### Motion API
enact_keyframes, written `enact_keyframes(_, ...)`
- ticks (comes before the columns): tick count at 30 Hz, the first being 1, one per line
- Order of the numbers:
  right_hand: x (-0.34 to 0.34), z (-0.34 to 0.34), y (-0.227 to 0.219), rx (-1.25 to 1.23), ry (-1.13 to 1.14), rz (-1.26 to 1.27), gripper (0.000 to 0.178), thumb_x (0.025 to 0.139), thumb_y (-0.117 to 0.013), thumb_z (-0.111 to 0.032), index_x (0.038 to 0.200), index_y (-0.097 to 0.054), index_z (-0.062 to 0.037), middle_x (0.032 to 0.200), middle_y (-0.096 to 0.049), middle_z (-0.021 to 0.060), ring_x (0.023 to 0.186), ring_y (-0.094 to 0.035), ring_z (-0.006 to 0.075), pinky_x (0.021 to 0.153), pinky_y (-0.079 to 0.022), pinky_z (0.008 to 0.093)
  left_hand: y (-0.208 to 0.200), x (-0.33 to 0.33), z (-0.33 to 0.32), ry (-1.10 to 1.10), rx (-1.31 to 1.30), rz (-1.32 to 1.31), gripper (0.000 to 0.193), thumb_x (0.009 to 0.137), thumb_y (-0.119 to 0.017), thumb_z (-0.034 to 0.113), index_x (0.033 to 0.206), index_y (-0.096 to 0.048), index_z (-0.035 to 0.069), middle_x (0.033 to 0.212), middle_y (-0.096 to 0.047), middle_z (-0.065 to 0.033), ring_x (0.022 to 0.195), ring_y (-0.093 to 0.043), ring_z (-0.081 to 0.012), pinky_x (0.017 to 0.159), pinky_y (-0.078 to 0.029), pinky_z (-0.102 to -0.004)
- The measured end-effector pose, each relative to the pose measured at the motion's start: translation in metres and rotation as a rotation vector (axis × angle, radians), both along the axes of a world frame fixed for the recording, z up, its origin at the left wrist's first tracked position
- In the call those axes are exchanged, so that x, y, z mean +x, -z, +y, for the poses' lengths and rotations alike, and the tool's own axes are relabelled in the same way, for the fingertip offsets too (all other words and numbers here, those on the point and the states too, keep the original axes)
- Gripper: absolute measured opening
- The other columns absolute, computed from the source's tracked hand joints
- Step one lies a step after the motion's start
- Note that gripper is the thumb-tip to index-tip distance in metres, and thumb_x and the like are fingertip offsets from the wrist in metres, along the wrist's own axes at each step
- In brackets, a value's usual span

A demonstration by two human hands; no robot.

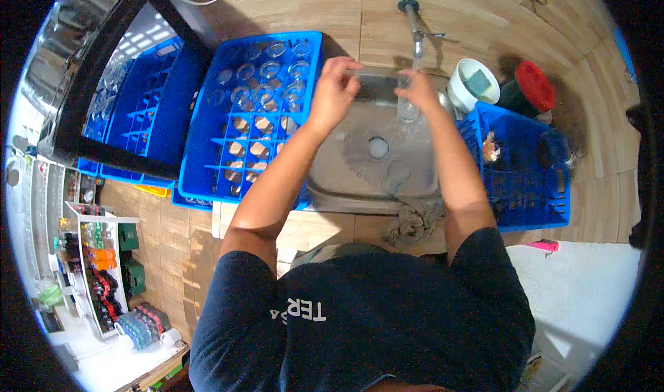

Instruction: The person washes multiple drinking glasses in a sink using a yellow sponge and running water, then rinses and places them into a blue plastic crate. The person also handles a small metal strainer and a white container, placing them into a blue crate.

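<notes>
Over the far right side of the steel sink (339, 160), my right hand (423, 93) grips a clear drinking glass (408, 110) beneath the tap (417, 42). My left hand (333, 94) hovers by the sink's far left corner, beside a blue compartment crate (197, 153); its fingers are curved and apart, with nothing between them. Several clear glasses (270, 70) fill the crate's far compartments, while nearer compartments hold none. A second clear glass (395, 179) lies in the sink's near part, close to the drain (378, 148).
Right of the sink stand a white bucket (462, 80) with a green sponge (478, 84), a red-topped container (535, 87) and another blue crate (519, 212). A crumpled cloth (415, 220) hangs over the front edge. At left is a black-framed glass-door appliance (69, 115).
</notes>
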State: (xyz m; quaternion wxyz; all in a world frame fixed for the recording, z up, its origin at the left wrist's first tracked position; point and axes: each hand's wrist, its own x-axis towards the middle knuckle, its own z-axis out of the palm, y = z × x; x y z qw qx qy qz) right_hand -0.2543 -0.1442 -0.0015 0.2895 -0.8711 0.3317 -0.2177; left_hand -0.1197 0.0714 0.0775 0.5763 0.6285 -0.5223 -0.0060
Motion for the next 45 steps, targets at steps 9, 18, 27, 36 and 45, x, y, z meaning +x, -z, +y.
enact_keyframes(9,-0.018,0.011,-0.015,-0.127,0.086,-0.602,0.052,0.064,-0.078,-0.014,0.110,-0.057,-0.0073,0.110,-0.054,0.0131,0.101,-0.054,0.0269,0.090,-0.045,0.0349,0.087,-0.012,-0.152,0.029,0.558,1.216,0.048,0.085,-0.055,0.042,0.115,-0.052,0.004,0.109,-0.057,-0.0119,0.092,-0.056,-0.0269,0.072,-0.048,-0.0415)
enact_keyframes(18,-0.026,0.022,0.118,1.318,0.146,-1.308,0.041,0.087,-0.048,-0.047,0.114,-0.048,-0.0165,0.109,-0.052,0.0044,0.094,-0.056,0.0243,0.082,-0.050,0.0426,0.070,-0.041,-0.170,0.447,0.230,0.705,0.040,0.073,-0.071,0.022,0.109,-0.058,0.008,0.089,-0.061,-0.0055,0.086,-0.058,-0.0221,0.076,-0.047,-0.0339)
enact_keyframes(27,0.000,-0.003,0.074,1.318,0.129,-1.163,0.040,0.082,-0.063,-0.018,0.119,-0.050,-0.0094,0.112,-0.057,0.0064,0.094,-0.058,0.0205,0.077,-0.050,0.0362,0.116,-0.060,-0.108,-0.107,0.027,0.849,0.047,0.079,-0.068,0.029,0.109,-0.038,0.009,0.110,-0.047,-0.0124,0.094,-0.055,-0.0305,0.074,-0.051,-0.0382)
enact_keyframes(36,-0.080,0.084,0.091,0.642,-0.339,-0.055,0.099,0.059,-0.082,-0.015,0.139,-0.025,-0.0212,0.142,-0.026,0.0150,0.128,-0.030,0.0372,0.103,-0.032,0.0447,0.153,-0.046,-0.118,0.224,-0.107,1.957,0.056,0.081,-0.064,0.041,0.120,-0.038,0.009,0.120,-0.039,-0.0213,0.099,-0.052,-0.0353,0.081,-0.053,-0.0443)
enact_keyframes(45,-0.101,0.090,0.138,0.601,-0.025,0.078,0.073,0.057,-0.082,-0.014,0.123,-0.050,-0.0140,0.122,-0.050,0.0165,0.108,-0.052,0.0344,0.094,-0.042,0.0400,0.113,-0.051,-0.122,0.262,-0.078,1.788,0.054,0.078,-0.070,0.029,0.117,-0.042,0.004,0.122,-0.044,-0.0198,0.097,-0.053,-0.0361,0.078,-0.054,-0.0414)
